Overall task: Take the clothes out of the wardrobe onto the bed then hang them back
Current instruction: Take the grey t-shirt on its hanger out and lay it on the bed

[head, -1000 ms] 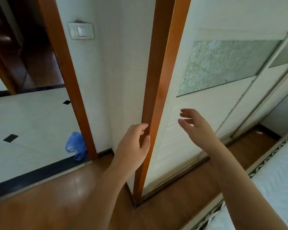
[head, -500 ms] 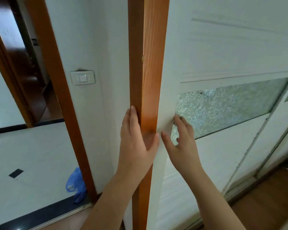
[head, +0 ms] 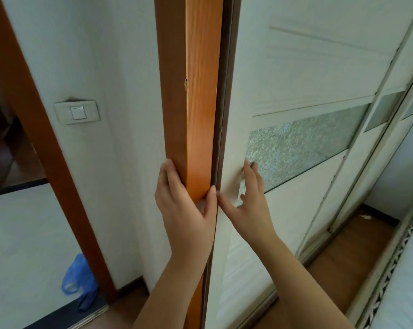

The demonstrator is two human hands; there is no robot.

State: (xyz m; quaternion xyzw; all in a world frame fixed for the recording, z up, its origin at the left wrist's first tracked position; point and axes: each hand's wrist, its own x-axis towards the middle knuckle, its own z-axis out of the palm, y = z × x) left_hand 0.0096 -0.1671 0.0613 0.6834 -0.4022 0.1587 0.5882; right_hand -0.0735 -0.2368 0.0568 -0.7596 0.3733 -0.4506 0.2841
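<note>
The wardrobe door [head: 295, 67] lies right of the post [head: 196, 91], switch [head: 76, 112] left.

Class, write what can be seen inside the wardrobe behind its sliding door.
Only a dark strip beside the wooden frame shows. The sliding door, pressed by the right hand, covers the interior.

The wardrobe post [head: 198, 91] was orange-brown with a fine vertical wood grain, edged by a dark brown strip [head: 222, 103]. The sliding door [head: 295, 67] beside it was cream-white with faint pale graining and a band of silvery grey-green glass [head: 307, 143] in a crackled, frosted pattern. The wall [head: 120, 67] was plain white, the light switch [head: 76, 112] off-white, the door frame [head: 34, 138] reddish brown, the plastic bag [head: 74, 281] blue, the floor [head: 357, 238] warm brown wood, and the bed [head: 411, 281] white and quilted with a black-and-white zigzag trim.
</note>
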